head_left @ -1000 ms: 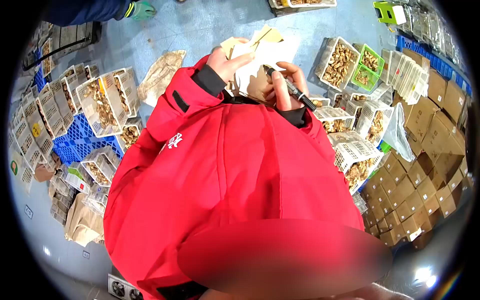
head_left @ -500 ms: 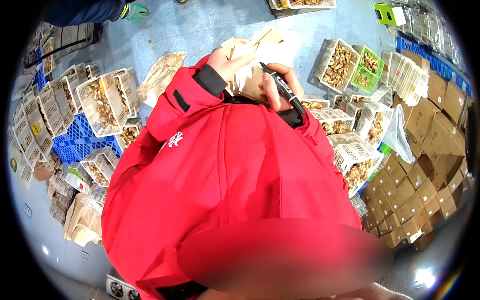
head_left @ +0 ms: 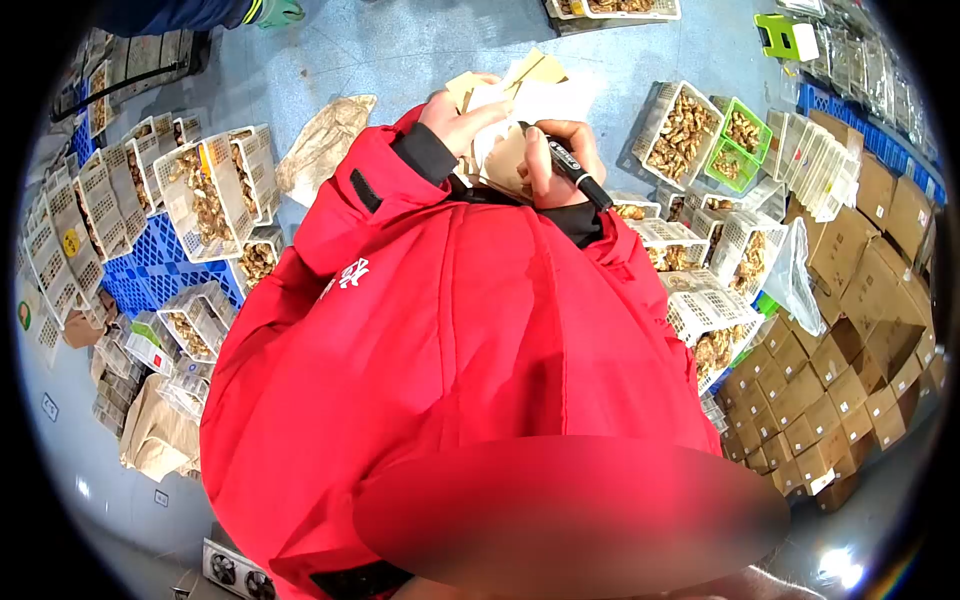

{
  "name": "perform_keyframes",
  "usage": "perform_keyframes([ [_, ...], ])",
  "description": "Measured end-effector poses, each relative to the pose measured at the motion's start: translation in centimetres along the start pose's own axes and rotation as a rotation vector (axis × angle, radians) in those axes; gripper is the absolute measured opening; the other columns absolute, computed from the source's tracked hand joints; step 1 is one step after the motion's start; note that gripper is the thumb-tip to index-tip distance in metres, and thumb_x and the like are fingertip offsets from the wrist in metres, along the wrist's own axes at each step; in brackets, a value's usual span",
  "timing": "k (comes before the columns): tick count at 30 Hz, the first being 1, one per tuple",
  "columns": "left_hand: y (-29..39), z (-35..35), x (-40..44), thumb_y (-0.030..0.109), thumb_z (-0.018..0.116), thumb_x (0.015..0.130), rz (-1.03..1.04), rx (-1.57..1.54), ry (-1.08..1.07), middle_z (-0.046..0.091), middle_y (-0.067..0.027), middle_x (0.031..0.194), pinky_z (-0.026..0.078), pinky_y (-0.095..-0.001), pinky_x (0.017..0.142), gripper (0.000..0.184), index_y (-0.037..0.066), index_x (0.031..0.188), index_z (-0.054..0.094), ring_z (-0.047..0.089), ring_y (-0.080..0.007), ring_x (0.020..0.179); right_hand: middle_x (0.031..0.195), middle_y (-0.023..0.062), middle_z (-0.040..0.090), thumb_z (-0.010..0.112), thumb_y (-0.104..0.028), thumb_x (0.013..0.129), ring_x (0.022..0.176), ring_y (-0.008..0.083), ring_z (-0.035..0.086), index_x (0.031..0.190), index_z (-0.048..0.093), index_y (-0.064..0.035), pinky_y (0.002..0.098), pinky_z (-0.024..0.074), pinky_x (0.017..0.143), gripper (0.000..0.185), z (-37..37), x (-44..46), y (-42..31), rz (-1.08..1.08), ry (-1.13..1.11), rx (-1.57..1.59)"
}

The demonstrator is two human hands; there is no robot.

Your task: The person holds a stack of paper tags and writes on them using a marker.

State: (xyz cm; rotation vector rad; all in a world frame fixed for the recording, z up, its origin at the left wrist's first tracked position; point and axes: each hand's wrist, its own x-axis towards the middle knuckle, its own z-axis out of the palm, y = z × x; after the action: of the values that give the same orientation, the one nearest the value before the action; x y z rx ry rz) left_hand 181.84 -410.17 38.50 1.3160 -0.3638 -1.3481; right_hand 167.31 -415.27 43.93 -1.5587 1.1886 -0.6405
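Observation:
Several sheets of white and tan paper (head_left: 540, 72) are gripped in my left hand (head_left: 458, 121), with the fingers wrapped over their left side. My right hand (head_left: 562, 165) is closed around a black marker (head_left: 580, 174), whose rear end points down to the right. The marker's tip end is near the lower part of the papers, close to my fingers. Both hands are in front of the chest of a red jacket (head_left: 480, 320). Any writing on the sheets is too bright or small to read.
White crates (head_left: 683, 135) of brownish produce stand on both sides, with a green basket (head_left: 740, 130) at right. Brown paper (head_left: 326, 148) lies on the floor. Cardboard boxes (head_left: 880, 290) are stacked far right. Another person's gloved hand (head_left: 280, 12) shows at top left.
My right hand has shifted slightly with the marker, which lies lower than half a second ago. The other person's gloved hand has moved up toward the frame's edge.

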Motion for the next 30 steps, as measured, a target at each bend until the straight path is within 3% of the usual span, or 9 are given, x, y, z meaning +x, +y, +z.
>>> perform_keyframes([
  [3,0.0,0.2,0.1,0.015,0.067,0.078,0.044,-0.041,-0.013,0.063,-0.0074,0.092,0.047,-0.0236,0.071,0.035,-0.001,0.108,0.055,0.058,-0.0100,0.082,0.071,0.0111,0.063,0.066,-0.009,0.077,0.064,0.0156,0.061,0.083,0.057,-0.0027,0.0260,0.0477,0.058,0.013,-0.4,0.2,-1.8,-0.195,-0.072,-0.079],
  [7,0.6,-0.1,0.1,0.010,0.061,0.084,-0.045,0.072,-0.065,0.060,-0.0064,0.101,0.045,-0.0262,0.080,0.035,0.001,0.115,0.049,0.056,-0.0122,0.092,0.069,0.0107,0.062,0.066,-0.008,0.076,0.061,0.0147,0.061,0.080,0.057,-0.0026,0.0259,0.0473,0.057,0.012,-0.8,-0.1,-0.9,-0.084,-0.064,0.056],
  [9,0.1,-0.1,0.3,0.010,0.061,0.084,-0.075,0.014,-0.059,0.061,-0.0067,0.101,0.045,-0.0262,0.080,0.036,0.000,0.116,0.049,0.057,-0.0124,0.092,0.068,0.0091,0.062,0.066,-0.010,0.078,0.059,0.0119,0.059,0.082,0.057,-0.0026,0.0245,0.0467,0.055,0.013,-1.4,0.1,0.5,-0.200,-0.033,-0.103],
  [13,0.4,0.2,0.3,0.010,0.061,0.084,-0.059,-0.021,-0.043,0.061,-0.0068,0.100,0.045,-0.0261,0.080,0.035,0.000,0.115,0.049,0.057,-0.0124,0.092,0.070,0.0095,0.063,0.067,-0.012,0.078,0.061,0.0119,0.060,0.082,0.057,-0.0025,0.0257,0.0473,0.056,0.015,-0.8,0.2,-1.2,-0.032,-0.071,-0.003],
  [14,-0.6,0.1,0.6,0.011,0.066,0.080,0.007,-0.102,-0.027,0.063,-0.0075,0.092,0.047,-0.0242,0.070,0.036,-0.003,0.110,0.051,0.059,-0.0106,0.081,0.069,0.0100,0.062,0.065,-0.012,0.079,0.060,0.0123,0.060,0.082,0.057,-0.0031,0.0259,0.0471,0.056,0.013,-1.1,0.1,-1.2,0.016,-0.081,-0.028],
  [17,-0.2,0.2,0.7,0.010,0.065,0.080,-0.020,-0.015,-0.021,0.063,-0.0082,0.092,0.047,-0.0241,0.070,0.036,-0.002,0.111,0.051,0.059,-0.0108,0.081,0.067,0.0102,0.061,0.065,-0.013,0.079,0.058,0.0129,0.058,0.082,0.057,-0.0029,0.0265,0.0467,0.056,0.014,-1.5,0.0,0.4,-0.040,0.022,0.007],
  [21,0.5,0.2,0.7,0.005,0.061,0.083,-0.069,0.070,-0.034,0.061,-0.0071,0.097,0.047,-0.0249,0.074,0.033,0.000,0.114,0.049,0.058,-0.0121,0.087,0.068,0.0104,0.060,0.065,-0.015,0.078,0.059,0.0138,0.057,0.080,0.057,-0.0015,0.0260,0.0458,0.057,0.016,-2.3,-0.2,0.3,0.071,0.039,0.034],
  [30,0.9,0.7,1.1,0.008,0.062,0.083,-0.111,0.000,-0.026,0.061,-0.0071,0.096,0.047,-0.0253,0.074,0.036,-0.001,0.115,0.048,0.058,-0.0114,0.086,0.064,0.0067,0.059,0.064,-0.012,0.079,0.054,0.0094,0.054,0.082,0.056,-0.0017,0.0238,0.0435,0.053,0.014,-2.2,0.0,0.6,0.121,0.055,0.088],
])
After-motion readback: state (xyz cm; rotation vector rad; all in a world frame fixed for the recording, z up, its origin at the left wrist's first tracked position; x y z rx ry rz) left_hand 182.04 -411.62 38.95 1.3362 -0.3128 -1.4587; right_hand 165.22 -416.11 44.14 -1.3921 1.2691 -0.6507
